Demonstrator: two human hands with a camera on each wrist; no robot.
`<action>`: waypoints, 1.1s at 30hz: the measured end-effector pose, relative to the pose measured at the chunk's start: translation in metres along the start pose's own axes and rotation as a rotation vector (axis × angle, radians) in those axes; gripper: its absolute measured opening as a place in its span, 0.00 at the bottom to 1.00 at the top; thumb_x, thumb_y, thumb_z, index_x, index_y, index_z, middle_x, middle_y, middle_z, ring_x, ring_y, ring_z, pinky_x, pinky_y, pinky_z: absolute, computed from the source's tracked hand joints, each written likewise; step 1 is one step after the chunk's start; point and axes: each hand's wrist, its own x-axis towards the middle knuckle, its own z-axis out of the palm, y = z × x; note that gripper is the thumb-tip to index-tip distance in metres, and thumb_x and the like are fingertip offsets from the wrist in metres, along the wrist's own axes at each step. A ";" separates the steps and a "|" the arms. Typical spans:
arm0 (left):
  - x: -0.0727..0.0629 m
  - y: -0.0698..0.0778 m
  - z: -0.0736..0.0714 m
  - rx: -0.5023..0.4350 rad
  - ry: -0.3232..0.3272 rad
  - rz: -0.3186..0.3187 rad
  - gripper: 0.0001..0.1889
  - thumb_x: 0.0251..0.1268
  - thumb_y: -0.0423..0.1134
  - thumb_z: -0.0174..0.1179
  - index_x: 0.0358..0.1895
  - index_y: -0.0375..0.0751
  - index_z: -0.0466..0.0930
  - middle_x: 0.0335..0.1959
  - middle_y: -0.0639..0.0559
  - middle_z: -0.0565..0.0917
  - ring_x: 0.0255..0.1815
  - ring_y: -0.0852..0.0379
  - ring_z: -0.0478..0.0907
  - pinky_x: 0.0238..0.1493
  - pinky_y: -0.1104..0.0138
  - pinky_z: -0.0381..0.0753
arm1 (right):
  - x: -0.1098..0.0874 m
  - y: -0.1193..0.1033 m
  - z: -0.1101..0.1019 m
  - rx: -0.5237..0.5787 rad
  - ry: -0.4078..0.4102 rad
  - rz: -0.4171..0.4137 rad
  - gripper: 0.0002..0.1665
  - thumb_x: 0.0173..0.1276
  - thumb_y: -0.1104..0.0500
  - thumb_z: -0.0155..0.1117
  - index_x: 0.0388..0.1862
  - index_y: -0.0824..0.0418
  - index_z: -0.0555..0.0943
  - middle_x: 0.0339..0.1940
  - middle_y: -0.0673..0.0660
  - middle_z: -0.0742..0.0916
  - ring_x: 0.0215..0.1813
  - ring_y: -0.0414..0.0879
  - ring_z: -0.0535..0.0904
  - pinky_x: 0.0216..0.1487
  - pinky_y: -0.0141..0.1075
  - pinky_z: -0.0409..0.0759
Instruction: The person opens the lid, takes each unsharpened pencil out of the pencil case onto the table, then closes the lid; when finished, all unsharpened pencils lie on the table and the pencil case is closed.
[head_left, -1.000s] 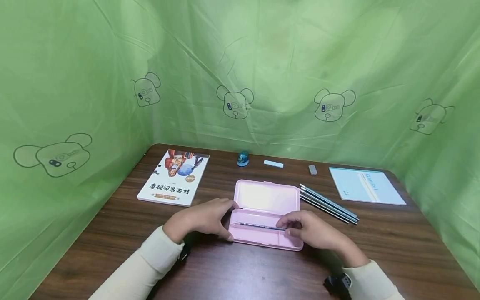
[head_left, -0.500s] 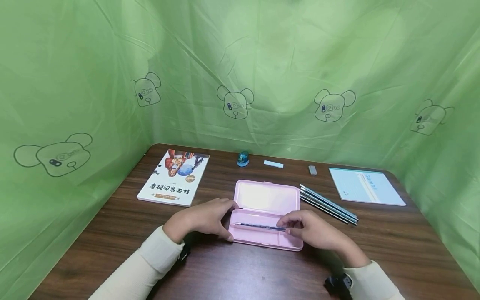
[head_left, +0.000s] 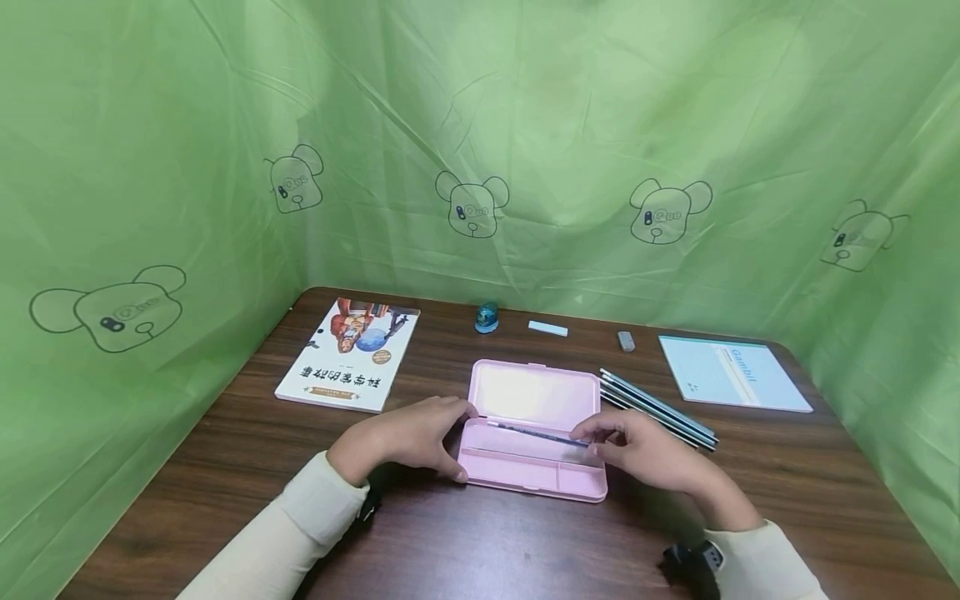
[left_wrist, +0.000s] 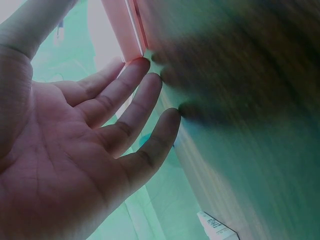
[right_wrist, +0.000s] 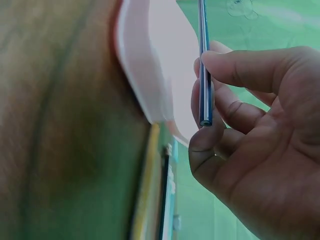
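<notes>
A pink pencil case (head_left: 504, 473) lies unfolded on the table, its lid (head_left: 534, 396) laid back on the far side. My left hand (head_left: 408, 433) rests at the left end of the case, thumb by the near corner and fingers by the hinge. Its fingers look loosely extended in the left wrist view. With thumb and fingers, my right hand (head_left: 645, 446) pinches one end of a dark striped pencil (head_left: 532, 432). The pencil slants over the rear compartment of the case. From the right wrist, the blunt end of this pencil (right_wrist: 205, 95) shows below the thumb.
Several pencils (head_left: 660, 408) lie bunched right of the case. Behind are a blue pencil sharpener (head_left: 486, 317), a pale blue strip (head_left: 547, 328) and a small grey eraser (head_left: 626, 340). A book (head_left: 348, 354) lies left, a light blue notebook (head_left: 733, 372) right. Green cloth surrounds the table.
The right hand has carried the pencil away from the near side of the case, back and a little right, over the rear compartment. The left hand stays put.
</notes>
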 end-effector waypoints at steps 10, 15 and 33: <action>0.001 -0.002 0.001 0.000 -0.004 0.002 0.41 0.57 0.50 0.88 0.71 0.40 0.78 0.65 0.47 0.85 0.70 0.48 0.80 0.78 0.48 0.77 | -0.011 0.009 -0.027 -0.009 0.080 0.049 0.14 0.80 0.64 0.69 0.58 0.50 0.92 0.50 0.52 0.93 0.51 0.37 0.85 0.53 0.35 0.86; 0.000 -0.001 0.001 0.001 -0.005 0.002 0.41 0.57 0.50 0.88 0.70 0.40 0.78 0.65 0.47 0.86 0.70 0.48 0.80 0.78 0.48 0.77 | -0.017 0.018 -0.040 0.023 0.111 0.033 0.15 0.79 0.66 0.69 0.59 0.52 0.92 0.51 0.57 0.93 0.50 0.38 0.85 0.51 0.34 0.86; 0.000 -0.001 0.001 0.002 -0.005 -0.001 0.42 0.57 0.51 0.88 0.72 0.39 0.78 0.67 0.46 0.85 0.72 0.47 0.79 0.79 0.47 0.76 | -0.040 0.056 -0.076 0.089 0.157 0.061 0.15 0.81 0.66 0.69 0.62 0.67 0.88 0.49 0.55 0.94 0.47 0.33 0.85 0.45 0.30 0.85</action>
